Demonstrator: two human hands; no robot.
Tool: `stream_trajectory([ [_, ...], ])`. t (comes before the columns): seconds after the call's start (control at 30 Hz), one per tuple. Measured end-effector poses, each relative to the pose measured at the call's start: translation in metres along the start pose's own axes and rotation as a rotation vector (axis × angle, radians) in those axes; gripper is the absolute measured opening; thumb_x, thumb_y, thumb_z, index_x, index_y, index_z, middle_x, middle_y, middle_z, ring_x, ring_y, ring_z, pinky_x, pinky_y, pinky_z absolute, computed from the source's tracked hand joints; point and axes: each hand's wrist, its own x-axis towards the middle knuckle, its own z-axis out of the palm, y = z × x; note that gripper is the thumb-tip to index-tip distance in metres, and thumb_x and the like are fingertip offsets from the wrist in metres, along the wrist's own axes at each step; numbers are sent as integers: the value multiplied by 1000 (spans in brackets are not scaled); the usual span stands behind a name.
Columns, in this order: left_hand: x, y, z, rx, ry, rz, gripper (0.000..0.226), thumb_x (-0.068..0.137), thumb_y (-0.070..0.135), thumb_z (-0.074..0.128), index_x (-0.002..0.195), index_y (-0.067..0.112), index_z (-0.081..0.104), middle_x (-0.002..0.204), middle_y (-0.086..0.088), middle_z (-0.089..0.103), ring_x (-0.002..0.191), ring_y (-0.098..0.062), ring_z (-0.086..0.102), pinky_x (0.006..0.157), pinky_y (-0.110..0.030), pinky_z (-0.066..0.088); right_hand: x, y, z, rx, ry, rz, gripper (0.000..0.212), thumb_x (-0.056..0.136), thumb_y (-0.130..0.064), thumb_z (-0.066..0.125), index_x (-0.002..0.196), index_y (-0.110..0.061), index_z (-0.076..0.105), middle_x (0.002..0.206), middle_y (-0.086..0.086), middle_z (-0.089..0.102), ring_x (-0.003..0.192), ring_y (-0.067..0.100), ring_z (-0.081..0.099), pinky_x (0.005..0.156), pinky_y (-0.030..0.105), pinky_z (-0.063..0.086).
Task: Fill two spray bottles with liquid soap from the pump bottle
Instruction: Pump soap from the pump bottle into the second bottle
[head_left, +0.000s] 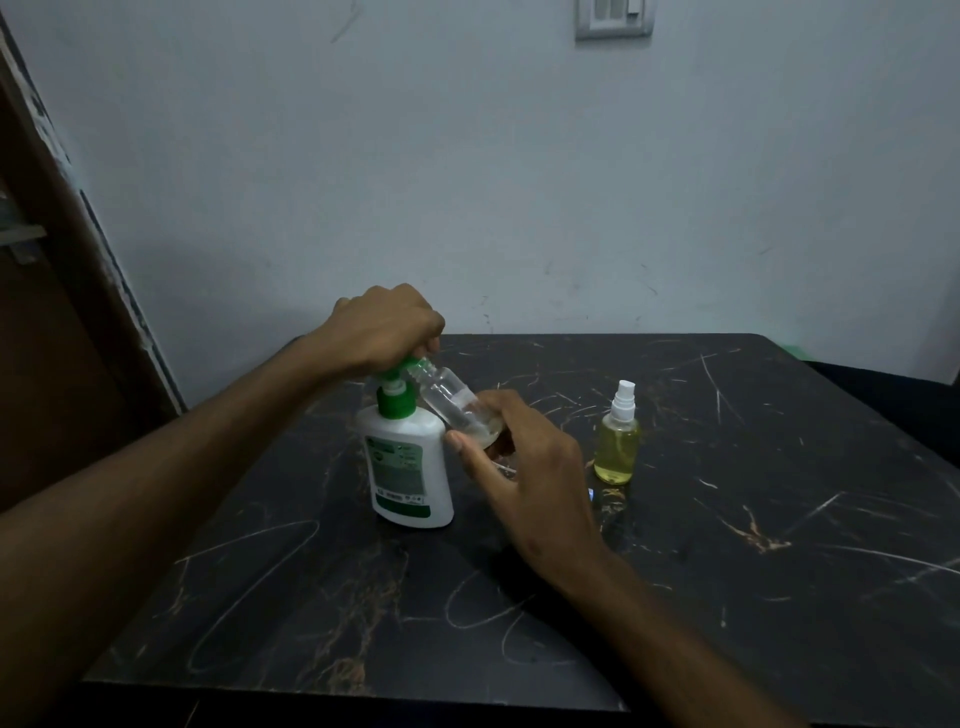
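Pump bottle (408, 465): white, green pump, upright on table (727, 545)
Left hand (384, 332): closed over pump head
Right hand (519, 457): clamped on clear bottle (452, 402), uncapped, tilted, neck at nozzle, little liquid
Capped spray bottle (617, 441): yellow liquid, nearly full, stands apart, right

The pump bottle (408, 462) stands upright on the table (727, 545), left of centre. The left hand (382, 332) rests on top of its pump head. Just right of it, the right hand (519, 457) holds an uncapped spray bottle (452, 402) tilted, its open neck up against the pump spout. A second, capped spray bottle (617, 441) stands upright farther right, apart from both. A wall (467, 156) rises behind the table.
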Motion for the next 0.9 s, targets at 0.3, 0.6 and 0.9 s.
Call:
stream_trajectory([
  [0.3, -2, 0, 1, 11, 15, -3, 45, 74, 41, 43, 90, 20, 79, 87, 7, 79, 93, -19, 71, 102, -53, 52, 0, 5, 2, 15, 4, 6, 27, 98, -42, 68, 119, -27, 63, 107, -15, 68, 94, 2, 64, 78, 30, 56],
  [0.6, 3, -4, 7, 85, 42, 45, 28, 99, 27, 52, 95, 18, 79, 97, 3, 78, 99, -23, 70, 104, -54, 49, 1, 4, -1, 12, 13, 13, 26, 98, -42, 67, 117, -25, 64, 105, -15, 68, 92, 3, 64, 77, 28, 56],
  [0.9, 2, -3, 7, 135, 45, 68, 28, 103, 24, 52, 97, 17, 78, 99, 2, 77, 101, -24, 70, 103, -56, 50, 2, 2, -2, 2, 13, 20, 26, 98, -43, 66, 117, -25, 64, 105, -14, 68, 90, 0, 62, 76, 19, 52],
])
